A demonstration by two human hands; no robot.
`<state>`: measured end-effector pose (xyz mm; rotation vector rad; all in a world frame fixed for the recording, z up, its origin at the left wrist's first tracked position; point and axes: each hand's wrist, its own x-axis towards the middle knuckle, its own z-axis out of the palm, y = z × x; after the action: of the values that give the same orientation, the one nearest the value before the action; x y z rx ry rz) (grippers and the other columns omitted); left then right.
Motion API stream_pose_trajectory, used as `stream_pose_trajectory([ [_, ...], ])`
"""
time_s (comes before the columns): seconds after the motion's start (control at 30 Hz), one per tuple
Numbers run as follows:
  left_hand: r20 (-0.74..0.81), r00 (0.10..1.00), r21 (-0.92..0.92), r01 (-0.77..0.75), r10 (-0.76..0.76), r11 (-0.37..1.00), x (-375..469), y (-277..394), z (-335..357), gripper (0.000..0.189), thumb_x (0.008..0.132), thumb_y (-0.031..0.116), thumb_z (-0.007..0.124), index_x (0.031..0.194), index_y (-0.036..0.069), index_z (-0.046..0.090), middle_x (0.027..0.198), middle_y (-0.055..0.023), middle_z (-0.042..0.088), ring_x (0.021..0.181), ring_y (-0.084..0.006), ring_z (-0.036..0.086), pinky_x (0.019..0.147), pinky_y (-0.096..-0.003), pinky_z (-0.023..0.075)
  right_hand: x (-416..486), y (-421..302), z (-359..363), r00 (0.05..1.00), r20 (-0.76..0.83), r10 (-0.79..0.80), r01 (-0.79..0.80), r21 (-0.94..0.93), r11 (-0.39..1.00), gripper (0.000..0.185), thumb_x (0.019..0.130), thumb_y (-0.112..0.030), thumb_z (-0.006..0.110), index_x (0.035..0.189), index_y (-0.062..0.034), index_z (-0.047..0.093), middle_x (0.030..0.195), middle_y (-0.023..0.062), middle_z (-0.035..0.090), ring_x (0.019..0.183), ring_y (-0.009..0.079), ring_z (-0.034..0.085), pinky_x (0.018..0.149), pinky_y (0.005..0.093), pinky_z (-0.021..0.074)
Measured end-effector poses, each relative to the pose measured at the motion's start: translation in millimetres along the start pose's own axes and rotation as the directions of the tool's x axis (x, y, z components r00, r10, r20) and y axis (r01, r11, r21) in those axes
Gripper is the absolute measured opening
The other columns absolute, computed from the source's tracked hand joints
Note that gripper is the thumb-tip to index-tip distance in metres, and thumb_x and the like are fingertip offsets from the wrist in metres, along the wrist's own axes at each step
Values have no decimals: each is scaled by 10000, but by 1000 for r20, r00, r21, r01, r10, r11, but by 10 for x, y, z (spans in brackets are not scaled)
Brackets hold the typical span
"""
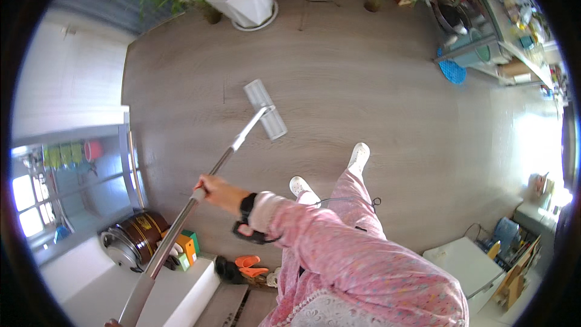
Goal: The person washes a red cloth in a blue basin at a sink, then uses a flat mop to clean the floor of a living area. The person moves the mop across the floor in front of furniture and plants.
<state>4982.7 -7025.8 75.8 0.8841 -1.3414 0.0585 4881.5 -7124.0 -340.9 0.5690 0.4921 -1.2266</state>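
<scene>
A flat mop with a pale rectangular head (265,109) lies against the wood-look floor, left of the middle. Its metal pole (222,161) slants down to the bottom left, ending in a grey grip. My right hand (215,190), reaching across from a pink sleeve with a black strap at the wrist, is closed around the pole near its middle joint. Of my left hand (112,323) only a few fingers show, at the grip by the bottom left edge; they appear wrapped around it. My feet in white clogs (360,156) stand right of the mop head.
Potted plants, one in a white pot (247,4), line the far side. A shelf (481,47) with a blue mesh item (452,71) stands far right. Orange slippers (248,263), a brown urn-like pot (138,236) and boxes are lower left; a white cabinet (463,263) is lower right.
</scene>
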Motion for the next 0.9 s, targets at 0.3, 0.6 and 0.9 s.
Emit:
stream_pose_trajectory([
  [0.3, 694, 716, -588, 496, 82, 639, -691, 745, 2097, 101, 840, 162, 391, 774, 85, 386, 539, -5, 410, 466, -86, 383, 522, -252, 326, -1925, -3182, -920, 935, -237, -264, 339, 375, 863, 197, 877, -83, 460, 687, -31, 457, 611, 86, 501, 569, 226, 567, 587, 352, 551],
  [0.6, 938, 320, -330, 942, 133, 65, -2671, 2293, 3695, 207, 844, 209, 431, 672, 142, 338, 452, 37, 371, 361, -82, 273, 427, -224, 288, -3904, -4452, -3383, 561, -535, -632, 822, 272, 500, 174, 887, -197, 518, 806, -45, 531, 722, 73, 567, 695, 225, 585, 691, 350, 520],
  [0.9, 995, 97, -98, 993, 11, 73, -3265, 2008, 3195, 221, 861, 238, 414, 687, 113, 360, 510, -51, 412, 485, -175, 422, 585, -376, 383, -3743, -4442, -4462, 298, -581, -757, 892, -114, 438, 186, 821, -106, 483, 639, -118, 450, 557, 5, 454, 510, 141, 472, 515, 257, 457],
])
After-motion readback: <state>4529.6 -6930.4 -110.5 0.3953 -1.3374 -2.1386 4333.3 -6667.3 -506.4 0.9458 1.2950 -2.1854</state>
